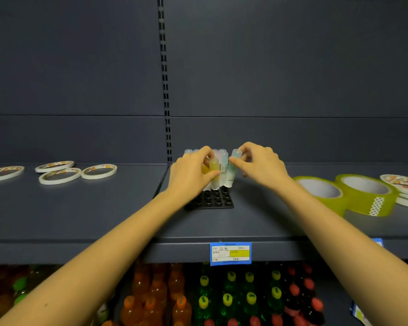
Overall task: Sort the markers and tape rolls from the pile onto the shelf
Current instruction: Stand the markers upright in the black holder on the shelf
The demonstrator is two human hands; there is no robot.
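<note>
Several pastel markers (223,171) stand upright in a black holder tray (213,200) at the middle of the grey shelf (127,220). My left hand (191,172) pinches a yellow marker (214,167) at the front of the group. My right hand (259,164) pinches a green marker (233,164) at the group's right side, near its cap. Thin white tape rolls (59,176) lie flat on the shelf to the left. Two wide yellow-green tape rolls (365,196) stand on the right, with stacked thin rolls (405,187) beside them.
The shelf's slotted upright (166,109) runs down the back panel just left of the markers. A blue price tag (230,253) hangs on the shelf's front edge. Below it, a lower shelf holds rows of coloured drink bottles (222,300).
</note>
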